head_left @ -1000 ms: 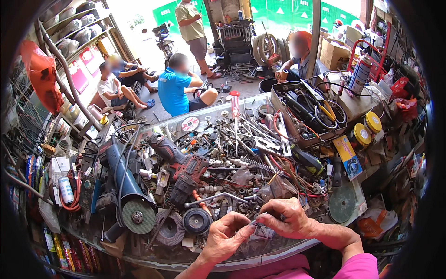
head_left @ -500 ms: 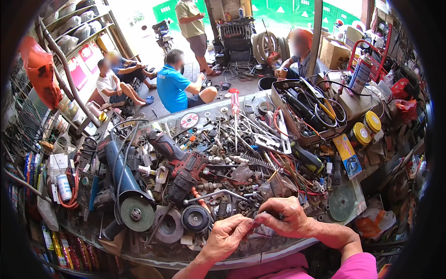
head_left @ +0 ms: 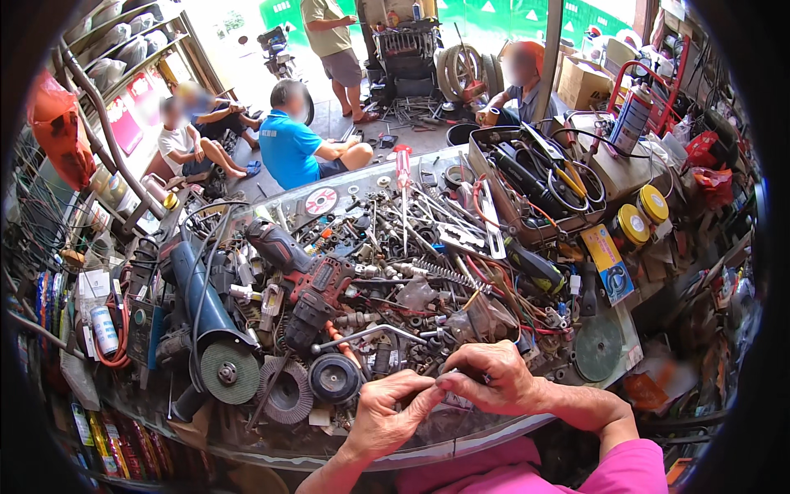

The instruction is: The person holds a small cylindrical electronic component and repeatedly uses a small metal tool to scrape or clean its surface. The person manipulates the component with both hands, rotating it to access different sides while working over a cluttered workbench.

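My left hand (head_left: 388,413) and my right hand (head_left: 491,379) meet over the front of the cluttered glass-topped bench (head_left: 461,445), pinching at a small piece between their fingertips, too hidden to make out. Around them lie loose bolts, nuts and metal parts. Just left of my left hand are a black wheel (head_left: 334,377) and a grey flap disc (head_left: 285,391). Behind these lies a red and black cordless power tool (head_left: 317,288), with a blue angle grinder (head_left: 197,292) further left. A green disc (head_left: 597,352) rests to the right of my right hand.
An open tool case (head_left: 535,189) sits at the back right beside a spray can (head_left: 632,121) and yellow-lidded tins (head_left: 632,224). Beyond the bench are seated people (head_left: 292,148) (head_left: 197,146) (head_left: 520,99), a standing person (head_left: 327,41), a scooter (head_left: 276,53) and tyres (head_left: 461,70).
The whole scene has shifted up and slightly left in view. My hands stay together; my right fingers have curled further over the small piece. The blue-shirted person has changed posture.
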The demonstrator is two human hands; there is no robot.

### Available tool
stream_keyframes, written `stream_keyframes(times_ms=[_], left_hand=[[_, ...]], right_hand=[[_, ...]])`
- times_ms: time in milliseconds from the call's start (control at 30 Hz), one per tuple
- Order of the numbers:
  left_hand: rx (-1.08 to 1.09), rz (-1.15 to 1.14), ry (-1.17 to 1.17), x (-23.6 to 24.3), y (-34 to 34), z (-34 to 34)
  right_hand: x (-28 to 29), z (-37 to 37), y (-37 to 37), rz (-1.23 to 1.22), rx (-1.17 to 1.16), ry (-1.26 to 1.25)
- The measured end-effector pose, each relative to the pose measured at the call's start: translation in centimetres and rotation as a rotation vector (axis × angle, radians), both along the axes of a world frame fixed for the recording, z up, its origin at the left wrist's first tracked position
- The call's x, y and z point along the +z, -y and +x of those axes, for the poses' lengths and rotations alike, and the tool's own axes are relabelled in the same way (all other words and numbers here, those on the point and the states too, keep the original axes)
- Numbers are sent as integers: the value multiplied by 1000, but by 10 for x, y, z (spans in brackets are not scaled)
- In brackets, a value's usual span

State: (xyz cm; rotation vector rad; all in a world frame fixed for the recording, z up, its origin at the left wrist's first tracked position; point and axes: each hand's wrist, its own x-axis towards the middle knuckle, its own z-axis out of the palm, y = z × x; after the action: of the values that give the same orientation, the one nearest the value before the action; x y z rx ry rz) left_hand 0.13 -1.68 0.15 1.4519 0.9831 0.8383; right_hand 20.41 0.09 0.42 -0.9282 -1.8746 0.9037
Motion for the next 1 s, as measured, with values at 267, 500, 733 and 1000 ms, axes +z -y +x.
stream_keyframes(times_ms=[267,500,733,1000], left_hand=[[80,-114,101,2,1,7],[96,-316,194,11,0,2],[120,-535,431,4,-7,-2],[76,307,-126,4,0,8]], right_hand=[[0,0,0,-92,-35,-20],[-1,-1,3,-279,-29,-185],[0,1,1,-662,-87,-332],[1,2,3,-589,91,-207]])
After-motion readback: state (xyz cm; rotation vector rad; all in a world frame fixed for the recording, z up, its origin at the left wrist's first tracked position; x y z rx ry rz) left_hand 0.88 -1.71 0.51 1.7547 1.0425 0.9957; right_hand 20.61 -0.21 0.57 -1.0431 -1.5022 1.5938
